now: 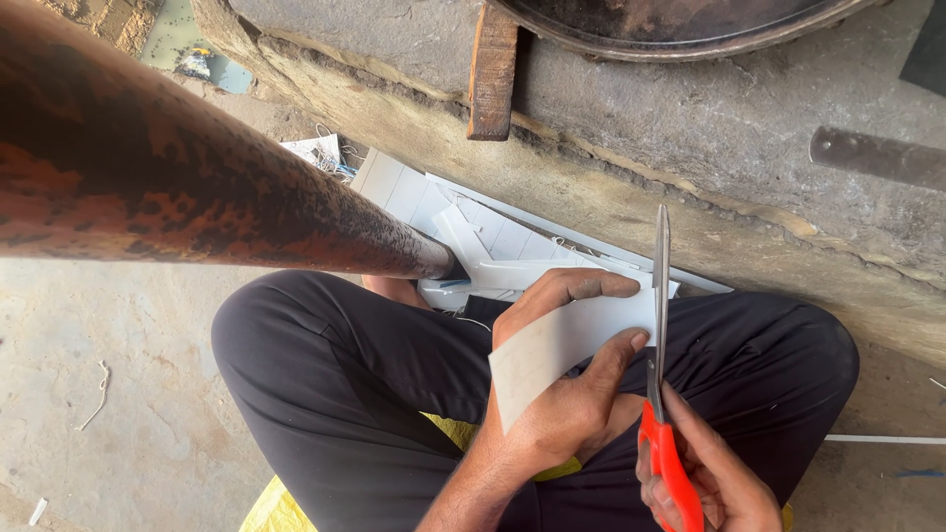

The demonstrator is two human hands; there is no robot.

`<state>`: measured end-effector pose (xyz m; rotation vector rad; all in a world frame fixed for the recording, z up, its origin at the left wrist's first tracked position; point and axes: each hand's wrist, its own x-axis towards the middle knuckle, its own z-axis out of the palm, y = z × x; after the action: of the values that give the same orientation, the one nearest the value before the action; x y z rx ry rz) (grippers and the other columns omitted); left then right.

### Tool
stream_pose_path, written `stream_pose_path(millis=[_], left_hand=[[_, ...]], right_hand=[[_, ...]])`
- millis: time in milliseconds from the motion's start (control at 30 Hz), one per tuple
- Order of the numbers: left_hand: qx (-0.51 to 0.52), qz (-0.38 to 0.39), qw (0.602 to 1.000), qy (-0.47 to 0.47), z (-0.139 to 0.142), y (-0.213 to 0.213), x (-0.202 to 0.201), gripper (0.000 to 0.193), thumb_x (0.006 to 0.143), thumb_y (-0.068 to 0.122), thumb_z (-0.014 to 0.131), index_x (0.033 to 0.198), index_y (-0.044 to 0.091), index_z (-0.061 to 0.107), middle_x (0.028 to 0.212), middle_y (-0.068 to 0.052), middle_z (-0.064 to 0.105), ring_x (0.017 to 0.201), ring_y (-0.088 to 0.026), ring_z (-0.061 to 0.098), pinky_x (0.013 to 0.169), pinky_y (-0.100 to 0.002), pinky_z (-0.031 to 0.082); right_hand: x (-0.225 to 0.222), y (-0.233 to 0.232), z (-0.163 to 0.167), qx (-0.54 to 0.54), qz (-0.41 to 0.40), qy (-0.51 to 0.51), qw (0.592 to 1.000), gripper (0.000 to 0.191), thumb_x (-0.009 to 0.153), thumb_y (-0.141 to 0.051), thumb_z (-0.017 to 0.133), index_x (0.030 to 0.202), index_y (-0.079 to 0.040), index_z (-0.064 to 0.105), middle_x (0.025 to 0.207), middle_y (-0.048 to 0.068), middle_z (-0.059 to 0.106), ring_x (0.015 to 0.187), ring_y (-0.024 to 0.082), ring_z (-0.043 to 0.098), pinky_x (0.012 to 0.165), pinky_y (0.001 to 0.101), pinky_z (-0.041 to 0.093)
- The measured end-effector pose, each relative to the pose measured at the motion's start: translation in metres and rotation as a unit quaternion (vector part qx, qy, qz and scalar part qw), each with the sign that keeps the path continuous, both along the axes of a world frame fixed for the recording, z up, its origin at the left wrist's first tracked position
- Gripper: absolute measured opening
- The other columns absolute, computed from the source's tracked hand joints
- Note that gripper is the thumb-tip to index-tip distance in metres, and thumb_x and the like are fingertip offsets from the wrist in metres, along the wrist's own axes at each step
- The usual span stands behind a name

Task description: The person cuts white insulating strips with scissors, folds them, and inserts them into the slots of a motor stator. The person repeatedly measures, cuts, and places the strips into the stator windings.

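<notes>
A white card strip [567,345] sits pinched between the thumb and fingers of the left hand [562,394], while the right hand [705,473] just beside it grips red-handled scissors [660,394] whose blades meet the strip's edge, above black trousers [345,394].

Scissors [661,335] stand right of the strip [562,350], above the lap.
</notes>
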<state>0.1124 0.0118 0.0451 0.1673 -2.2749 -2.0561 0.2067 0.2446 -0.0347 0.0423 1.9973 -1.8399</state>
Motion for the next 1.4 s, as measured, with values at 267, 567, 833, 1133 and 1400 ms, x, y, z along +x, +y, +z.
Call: stream_pose_path(millis=[267, 567, 833, 1133, 1400], left_hand=[[0.005, 0.036, 0.999, 0.005, -0.006, 0.001, -0.002, 0.034, 0.083, 0.002, 0.079, 0.115, 0.003, 0.068, 0.11, -0.01, 0.073, 0.094, -0.019, 0.075, 0.082, -0.029, 0.061], [-0.019, 0.059, 0.998, 0.033, -0.01, 0.001, 0.0, 0.033, 0.084, 0.002, 0.08, 0.115, 0.004, 0.068, 0.109, -0.01, 0.073, 0.093, -0.019, 0.075, 0.081, -0.028, 0.06], [-0.037, 0.071, 0.995, 0.054, -0.009, 0.0, 0.001, 0.033, 0.086, 0.001, 0.08, 0.116, 0.003, 0.068, 0.111, -0.01, 0.072, 0.094, -0.02, 0.076, 0.082, -0.029, 0.06], [-0.021, 0.065, 0.997, 0.032, -0.011, 0.0, 0.002, 0.032, 0.086, 0.002, 0.079, 0.116, 0.003, 0.068, 0.107, -0.01, 0.072, 0.091, -0.018, 0.075, 0.08, -0.027, 0.06], [-0.039, 0.047, 0.996, 0.065, -0.012, -0.002, 0.003, 0.035, 0.085, 0.001, 0.081, 0.118, 0.004, 0.067, 0.112, -0.011, 0.073, 0.098, -0.019, 0.074, 0.085, -0.028, 0.059]], right_hand=[[-0.008, 0.027, -0.034, -0.3, 0.023, -0.125, 0.945, 0.067, 0.107, -0.017, 0.056, 0.164, 0.004, 0.028, 0.115, 0.032, 0.063, 0.091, 0.031, 0.073, 0.07, 0.0391, 0.064], [0.003, 0.033, -0.038, -0.15, 0.034, -0.106, 0.982, 0.074, 0.094, -0.014, 0.063, 0.157, 0.007, 0.032, 0.119, 0.03, 0.059, 0.091, 0.032, 0.075, 0.076, 0.0431, 0.066], [0.011, 0.031, -0.027, -0.138, 0.06, -0.058, 0.987, 0.079, 0.1, -0.019, 0.067, 0.164, 0.009, 0.031, 0.116, 0.029, 0.06, 0.088, 0.025, 0.071, 0.072, 0.0342, 0.061], [0.006, 0.026, -0.031, -0.119, 0.073, -0.028, 0.99, 0.076, 0.094, -0.003, 0.066, 0.161, 0.008, 0.033, 0.105, 0.025, 0.064, 0.076, 0.02, 0.072, 0.065, 0.0301, 0.063], [0.01, 0.022, -0.028, -0.102, 0.032, -0.031, 0.994, 0.073, 0.09, 0.006, 0.066, 0.158, 0.005, 0.04, 0.105, 0.023, 0.067, 0.08, 0.019, 0.072, 0.068, 0.0283, 0.061]])
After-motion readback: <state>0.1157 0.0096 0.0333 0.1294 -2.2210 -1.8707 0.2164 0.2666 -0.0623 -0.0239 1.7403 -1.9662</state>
